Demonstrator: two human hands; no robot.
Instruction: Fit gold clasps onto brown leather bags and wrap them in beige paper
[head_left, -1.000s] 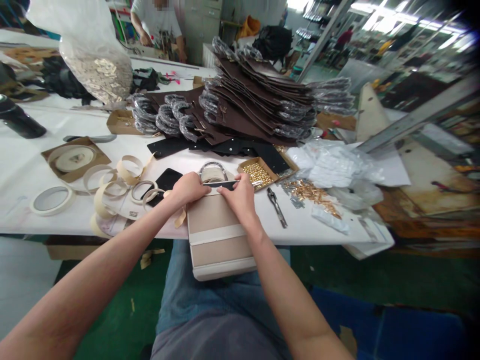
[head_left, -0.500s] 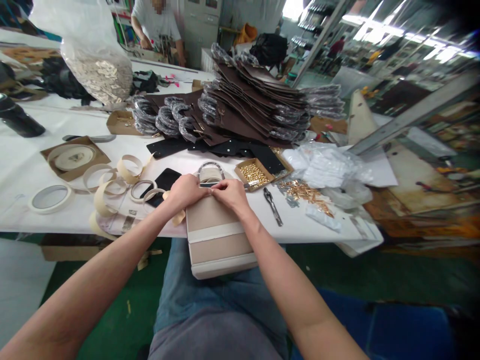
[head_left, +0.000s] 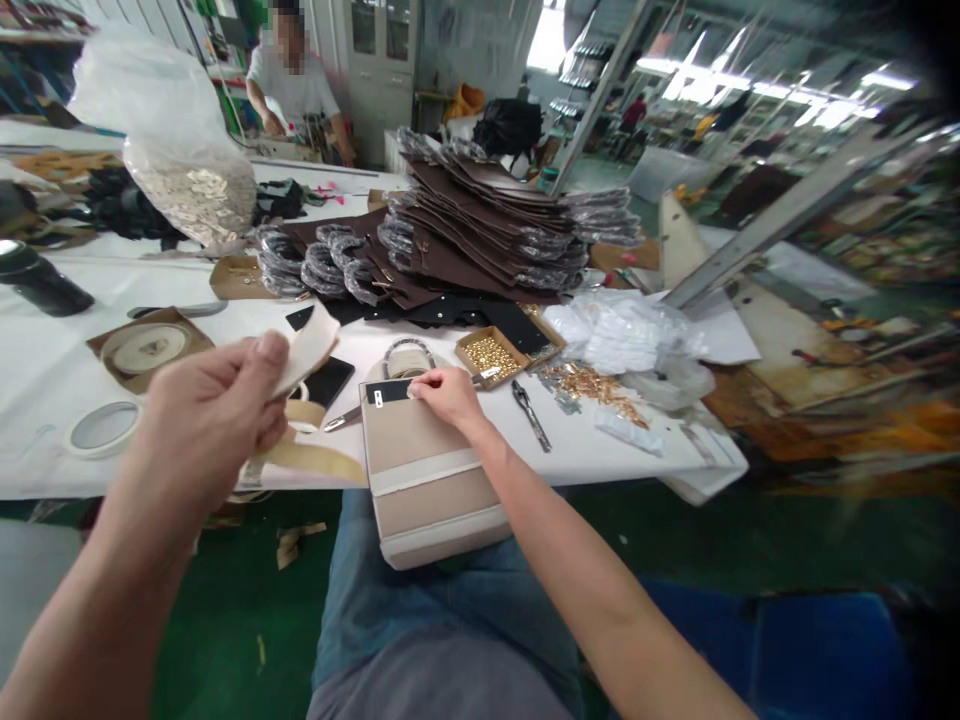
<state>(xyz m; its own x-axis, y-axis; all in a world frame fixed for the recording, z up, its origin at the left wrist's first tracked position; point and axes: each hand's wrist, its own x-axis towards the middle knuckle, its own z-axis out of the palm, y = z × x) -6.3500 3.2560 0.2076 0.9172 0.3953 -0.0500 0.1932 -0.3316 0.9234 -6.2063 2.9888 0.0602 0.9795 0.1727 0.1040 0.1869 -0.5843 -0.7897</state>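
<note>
My left hand (head_left: 199, 415) is raised over the table's left side, thumb and fingers pinched on a cream tape strip (head_left: 309, 347). A yellowish loop of tape (head_left: 319, 460) hangs below that hand. A beige handbag (head_left: 424, 450) with pale bands rests between my lap and the table edge. Its wrapped handle (head_left: 396, 343) points away from me. Near the bag's top runs a dark strip (head_left: 394, 392) with a small white label. At this strip my right hand (head_left: 446, 393) is closed in a pinch; a tiny pale bit shows at the fingertips, too small to name.
Pliers (head_left: 531, 415) and a box of gold studs (head_left: 491, 355) lie right of the bag. Scissors (head_left: 343, 418) and tape rolls (head_left: 103, 427) are to the left. Brown bag panels (head_left: 480, 230) are piled behind. A co-worker (head_left: 292, 90) sits across the table.
My left hand has left the bag's top and swung left and up, now holding the tape strip. The right hand stays at the bag, where the dark strip now shows.
</note>
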